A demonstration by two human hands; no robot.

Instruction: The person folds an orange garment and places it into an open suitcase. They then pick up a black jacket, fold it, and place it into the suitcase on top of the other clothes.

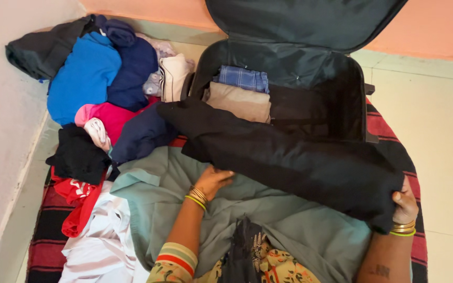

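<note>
Black garment point(289, 157), soft, long and folded, lies stretched across the front edge of the open black suitcase point(342, 99); the right hand point(406, 205) pinches its end; the left hand point(213, 181) curls under its edge, fingers hidden; folded checked cloth point(243, 78) sits inside.

left wrist: gold-green bangles point(197, 197) | striped sleeve cuff point(176, 258) | right wrist: bangles point(403, 229)
</note>
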